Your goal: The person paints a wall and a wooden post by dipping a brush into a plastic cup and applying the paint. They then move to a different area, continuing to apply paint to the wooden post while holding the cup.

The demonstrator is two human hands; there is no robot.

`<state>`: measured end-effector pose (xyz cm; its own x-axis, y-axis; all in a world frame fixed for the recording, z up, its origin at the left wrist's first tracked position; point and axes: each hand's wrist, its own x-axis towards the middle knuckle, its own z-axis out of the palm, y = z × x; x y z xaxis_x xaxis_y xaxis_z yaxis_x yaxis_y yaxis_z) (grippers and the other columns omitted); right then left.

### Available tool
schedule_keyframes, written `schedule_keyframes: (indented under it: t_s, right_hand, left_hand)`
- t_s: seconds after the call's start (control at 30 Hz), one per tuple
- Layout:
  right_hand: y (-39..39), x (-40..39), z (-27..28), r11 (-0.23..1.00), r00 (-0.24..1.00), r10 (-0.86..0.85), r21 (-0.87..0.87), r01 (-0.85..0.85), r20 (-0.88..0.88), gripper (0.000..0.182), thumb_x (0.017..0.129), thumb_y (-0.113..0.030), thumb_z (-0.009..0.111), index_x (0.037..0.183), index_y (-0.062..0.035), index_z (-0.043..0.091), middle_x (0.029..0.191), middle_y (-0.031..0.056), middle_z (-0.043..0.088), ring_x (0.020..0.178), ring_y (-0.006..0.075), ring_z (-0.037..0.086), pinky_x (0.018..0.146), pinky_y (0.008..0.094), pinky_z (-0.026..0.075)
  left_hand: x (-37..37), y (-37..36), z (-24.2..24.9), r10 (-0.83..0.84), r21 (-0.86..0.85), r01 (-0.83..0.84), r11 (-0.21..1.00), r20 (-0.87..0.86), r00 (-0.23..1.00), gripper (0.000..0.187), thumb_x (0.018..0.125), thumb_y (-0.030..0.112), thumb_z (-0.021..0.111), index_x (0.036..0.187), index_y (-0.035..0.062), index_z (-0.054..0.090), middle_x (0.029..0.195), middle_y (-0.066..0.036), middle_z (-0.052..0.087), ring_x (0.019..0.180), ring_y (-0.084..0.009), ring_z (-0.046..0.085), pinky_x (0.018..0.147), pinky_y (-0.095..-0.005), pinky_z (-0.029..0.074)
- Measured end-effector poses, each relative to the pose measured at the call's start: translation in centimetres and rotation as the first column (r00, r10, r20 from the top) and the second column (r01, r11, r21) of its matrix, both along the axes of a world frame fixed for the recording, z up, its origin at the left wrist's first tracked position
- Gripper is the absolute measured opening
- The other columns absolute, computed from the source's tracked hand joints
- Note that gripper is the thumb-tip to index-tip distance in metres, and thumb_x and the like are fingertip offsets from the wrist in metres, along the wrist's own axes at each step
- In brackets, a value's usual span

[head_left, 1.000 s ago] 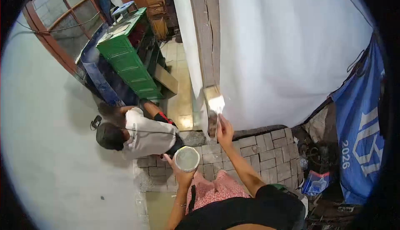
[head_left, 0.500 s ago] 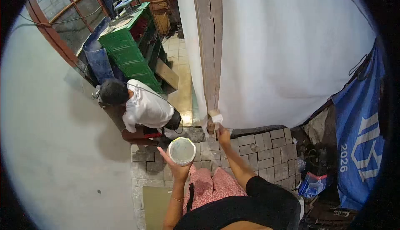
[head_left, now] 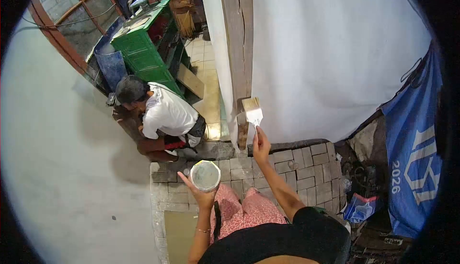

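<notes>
A white paint tub [head_left: 206,176] with pale contents rests in my left hand [head_left: 202,196], its thumb sticking out to the side and the other fingers hidden behind the tub. My right hand [head_left: 261,145] grips the handle of a flat paintbrush [head_left: 253,114]. The brush's pale bristles point up and overlap the right edge of a wooden post [head_left: 236,44] near its lower end. Below a dark, bare-looking patch, a strip of whitish covering [head_left: 242,119] crosses the post's foot.
At the left, a person in a white shirt [head_left: 170,111] crouches by the wall [head_left: 62,154]. Behind them stands a green cabinet [head_left: 139,51]. White sheeting [head_left: 326,58] hangs right of the post, and a blue tarp [head_left: 412,139] at the far right. Paving bricks [head_left: 306,173] cover the ground.
My right hand has raised the brush, which now points up the post. The tub has shifted slightly left in view. The crouching person has turned their head a little.
</notes>
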<state>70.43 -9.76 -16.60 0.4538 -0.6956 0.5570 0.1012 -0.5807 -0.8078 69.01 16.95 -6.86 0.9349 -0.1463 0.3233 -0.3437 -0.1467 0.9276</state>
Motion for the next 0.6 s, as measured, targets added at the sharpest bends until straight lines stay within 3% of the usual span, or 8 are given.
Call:
schedule_keyframes:
  t_s: [0.07,0.13,0.17,0.27,0.33,0.4,0.53,0.6]
  right_hand:
    - [0.2,1.1,0.3,1.0,0.999,0.004,0.022,-0.003,-0.035,0.031,0.094,-0.007,0.053,0.124,0.0005,0.057,0.082,0.0013,0.057,0.057,0.0036,0.038,0.05,0.02,0.035]
    - [-0.3,2.3,-2.0,1.0,0.997,0.006,0.016,-0.005,-0.071,0.032,0.093,-0.01,0.055,0.124,-0.0019,0.057,0.076,0.0115,0.058,0.057,0.0152,0.048,0.054,0.0297,0.043]
    - [-1.3,3.1,-6.4,1.0,0.994,0.01,0.0,-0.01,-0.11,0.033,0.093,-0.009,0.055,0.125,-0.0016,0.057,0.075,0.012,0.058,0.058,0.0168,0.05,0.054,0.0301,0.043]
    - [-1.4,3.5,-6.5,0.989,0.998,-0.051,-0.144,0.044,-0.047,0.033,0.092,-0.008,0.055,0.125,-0.0024,0.058,0.075,0.0121,0.058,0.057,0.0176,0.05,0.054,0.0296,0.044]
    - [-0.9,3.2,-6.5,0.998,0.993,-0.04,-0.061,0.033,-0.115,0.033,0.092,-0.008,0.055,0.125,-0.0029,0.058,0.074,0.0115,0.057,0.059,0.0168,0.05,0.054,0.0289,0.043]
    - [-1.0,2.9,-7.0,0.999,0.988,-0.027,-0.021,0.024,-0.149,0.038,0.093,-0.003,0.052,0.131,-0.0045,0.054,0.071,0.0012,0.047,0.059,0.008,0.039,0.053,0.0234,0.037]
    - [-1.1,2.1,-11.8,0.999,0.967,-0.037,-0.029,0.031,-0.251,0.03,0.095,-0.008,0.051,0.124,-0.0039,0.058,0.07,0.0007,0.049,0.055,0.0081,0.039,0.049,0.0242,0.036]
    - [-2.7,1.7,-19.0,0.999,0.94,-0.01,0.036,0.024,-0.341,0.028,0.094,-0.012,0.052,0.121,-0.0038,0.059,0.069,0.0034,0.052,0.053,0.0115,0.043,0.048,0.0266,0.039]
  left_hand:
    - [0.2,-0.2,0.2,-0.005,-0.036,0.005,0.999,0.015,1.0,0.132,0.062,0.007,0.086,0.147,0.0061,-0.015,0.129,-0.016,0.047,0.118,-0.0294,0.049,0.104,-0.0417,0.036]
    - [0.6,-0.4,-0.2,-0.002,-0.049,0.001,0.999,-0.03,1.0,0.137,0.059,0.012,0.089,0.148,0.0089,-0.015,0.133,-0.016,0.043,0.121,-0.0297,0.045,0.107,-0.0451,0.034]
    - [0.7,-0.6,-0.3,-0.004,-0.051,0.002,0.999,-0.025,1.0,0.137,0.059,0.012,0.089,0.148,0.0089,-0.015,0.133,-0.016,0.043,0.121,-0.0297,0.045,0.107,-0.0451,0.034]
    - [2.1,-0.7,-0.4,0.028,0.041,-0.028,0.999,-0.003,1.0,0.136,0.059,0.012,0.089,0.148,0.0092,-0.014,0.133,-0.016,0.043,0.121,-0.0304,0.045,0.106,-0.045,0.034]
    - [3.0,-0.6,-0.6,0.009,0.003,-0.009,1.0,-0.038,0.999,0.136,0.059,0.013,0.089,0.148,0.0089,-0.013,0.132,-0.016,0.043,0.121,-0.0305,0.045,0.107,-0.0444,0.035]
    - [4.3,-0.5,-0.8,0.023,0.06,-0.021,0.998,-0.037,0.999,0.136,0.059,0.013,0.089,0.148,0.0086,-0.013,0.131,-0.016,0.044,0.121,-0.0303,0.046,0.107,-0.0444,0.035]
    - [7.6,-1.8,1.0,0.023,0.102,-0.021,0.995,-0.01,1.0,0.136,0.058,0.012,0.089,0.148,0.0085,-0.013,0.13,-0.016,0.044,0.12,-0.0302,0.046,0.106,-0.0441,0.035]
    - [9.6,-2.4,0.4,0.013,0.05,-0.01,0.999,-0.042,0.999,0.136,0.057,0.012,0.088,0.148,0.0088,-0.012,0.13,-0.016,0.044,0.12,-0.03,0.046,0.106,-0.0436,0.035]
